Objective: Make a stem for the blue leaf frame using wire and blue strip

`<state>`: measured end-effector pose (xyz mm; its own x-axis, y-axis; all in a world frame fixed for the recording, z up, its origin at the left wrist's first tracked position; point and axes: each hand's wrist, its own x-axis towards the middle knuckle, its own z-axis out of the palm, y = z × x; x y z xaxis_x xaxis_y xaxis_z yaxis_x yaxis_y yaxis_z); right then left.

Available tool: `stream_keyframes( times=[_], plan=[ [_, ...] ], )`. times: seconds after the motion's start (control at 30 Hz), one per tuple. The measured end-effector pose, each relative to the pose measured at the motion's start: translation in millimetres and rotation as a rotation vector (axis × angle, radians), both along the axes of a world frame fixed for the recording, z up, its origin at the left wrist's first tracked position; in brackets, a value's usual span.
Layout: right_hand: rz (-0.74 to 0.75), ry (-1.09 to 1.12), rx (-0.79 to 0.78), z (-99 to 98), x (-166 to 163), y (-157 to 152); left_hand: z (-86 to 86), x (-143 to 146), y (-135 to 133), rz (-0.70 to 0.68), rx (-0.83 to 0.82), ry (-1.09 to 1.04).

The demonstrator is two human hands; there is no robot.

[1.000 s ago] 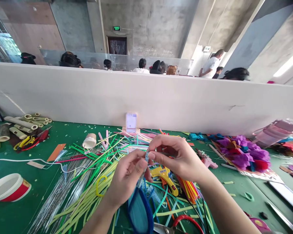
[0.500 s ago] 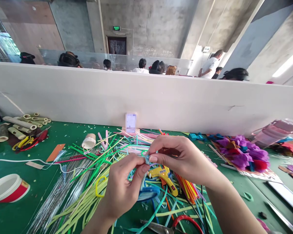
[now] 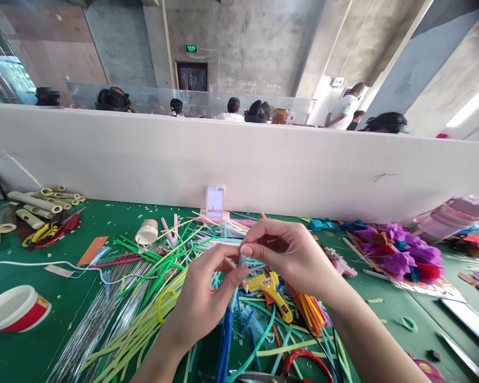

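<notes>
My left hand (image 3: 207, 290) pinches a blue pipe-cleaner piece (image 3: 225, 335) between thumb and forefinger. Its upper end is light blue and fuzzy; the lower part is darker blue and hangs toward the table's front edge. At the top tip, my right hand (image 3: 285, 252) has its thumb and forefinger closed on the same piece. The fingertips of both hands nearly touch, and they partly hide that tip. Just beneath the right hand lies a yellow glue gun (image 3: 269, 290). Red-handled scissors (image 3: 307, 361) rest nearer to me, partly cut off by the frame.
Green, yellow and pink pipe cleaners (image 3: 143, 314) and thin wires (image 3: 104, 319) cover the middle of the green table. Bamboo pieces (image 3: 38, 202) and a paper bowl (image 3: 16, 308) stand left. Purple paper flowers (image 3: 399, 255) and a pink bottle (image 3: 451, 218) are right. A low white partition (image 3: 239, 154) closes the back.
The blue piece has turned: its darker part, a loop lying under the hands before, now hangs straight down. Both hands keep their pinch in nearly the same place.
</notes>
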<state>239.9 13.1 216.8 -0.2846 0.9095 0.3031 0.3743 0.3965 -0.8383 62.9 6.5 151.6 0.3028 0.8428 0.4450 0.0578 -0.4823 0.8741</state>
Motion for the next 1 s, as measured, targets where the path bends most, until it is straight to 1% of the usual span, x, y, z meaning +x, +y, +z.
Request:
stream_keyframes(
  times=[0.07,0.1,0.13,0.2,0.23,0.3,0.4,0.47,0.57,0.63,0.67,0.7,0.8,0.83,0.9,0.97,1.0],
  plan=[
    [-0.066,-0.063,0.053,0.2,-2,-2,1.4,2,-7,0.168,0.092,0.066],
    [-0.08,-0.084,0.067,1.1,-3,-4,1.7,3,-9,0.231,0.138,0.082],
    [-0.084,-0.099,0.08,2.5,-4,-5,1.8,3,-12,0.275,0.181,0.085],
    [-0.056,-0.129,0.093,7.0,-3,-8,1.7,2,-14,0.293,0.228,0.078],
    [-0.025,-0.146,0.091,9.8,-2,-8,1.6,1,-14,0.277,0.225,0.068],
    [0.053,-0.178,0.086,15.4,3,-8,2.0,-1,-13,0.212,0.163,0.034],
    [0.121,-0.198,0.078,21.2,10,-6,4.4,-3,-10,0.062,-0.009,-0.07],
    [0.133,-0.158,0.035,22.0,11,-5,6.6,-4,-8,-0.071,-0.115,-0.164],
    [0.217,-0.024,-0.078,19.4,9,-2,8.8,-5,-6,-0.258,-0.215,-0.263],
    [0.234,0.033,-0.115,17.0,6,-1,8.7,-5,-5,-0.302,-0.23,-0.254],
    [0.208,0.035,-0.115,16.1,5,-1,8.2,-5,-5,-0.28,-0.216,-0.225],
    [0.16,0.026,-0.101,15.3,3,0,7.4,-4,-5,-0.227,-0.186,-0.185],
    [0.014,-0.026,-0.036,13.7,0,-2,4.0,0,-5,0.044,-0.023,-0.065],
    [-0.018,-0.042,-0.014,13.2,-1,-3,2.7,2,-5,0.136,0.056,-0.027],
    [-0.056,-0.067,0.015,11.9,-3,-6,0.4,5,-5,0.289,0.267,0.065],
    [-0.072,-0.081,0.036,10.9,-4,-8,-0.9,7,-5,0.412,0.49,0.17],
    [-0.073,-0.085,0.044,10.9,-4,-9,-1.0,8,-6,0.457,0.572,0.209]
  ],
)
